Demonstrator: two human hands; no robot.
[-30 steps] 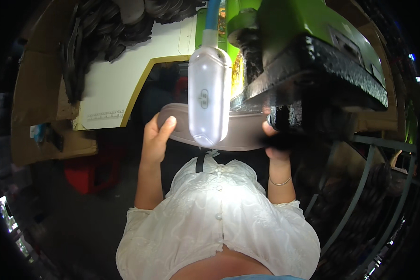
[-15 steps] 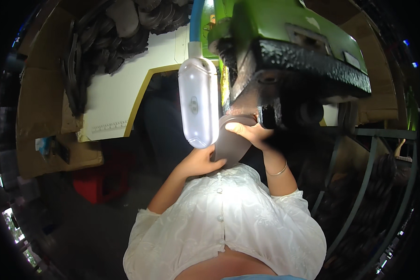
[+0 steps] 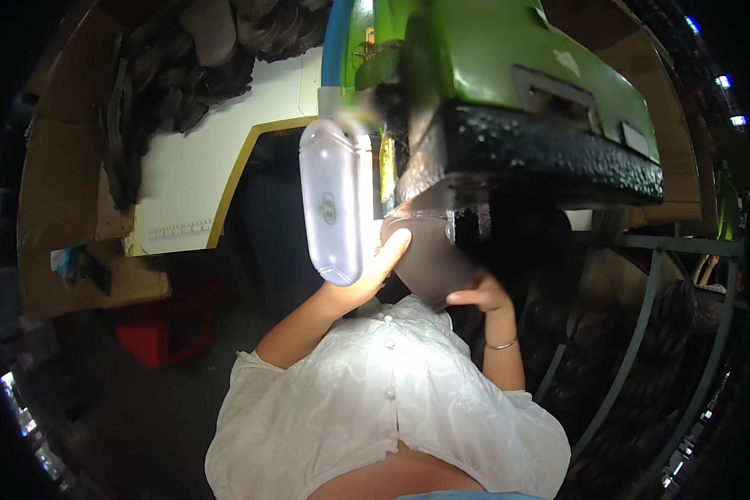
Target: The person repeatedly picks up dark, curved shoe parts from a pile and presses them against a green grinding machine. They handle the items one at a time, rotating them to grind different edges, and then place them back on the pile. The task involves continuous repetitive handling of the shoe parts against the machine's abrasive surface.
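Note:
Under the head of a green and black machine (image 3: 550,108), I hold a smooth, dark grey-brown shoe sole (image 3: 433,260) in both hands. Its far edge reaches the machine's working part, which is largely hidden by the head. My left hand (image 3: 383,257) is closed on the sole's left edge near the machine, thumb on top and partly behind the lamp. At the sole's near right end my right hand (image 3: 485,295) grips it, thumb on the upper face and the other fingers mostly out of sight. A bangle is on my right wrist.
A lit, pale oblong lamp (image 3: 335,204) hangs close over my left hand from a blue arm (image 3: 336,46). Dark sole-shaped pieces (image 3: 183,79) lie heaped on the white table (image 3: 179,196). A red stool (image 3: 162,329) stands lower left; a metal rack (image 3: 642,308) stands at right.
The sole has turned, its near end swinging right. My left hand has moved up along it towards the machine, while my right hand has come down to the near end.

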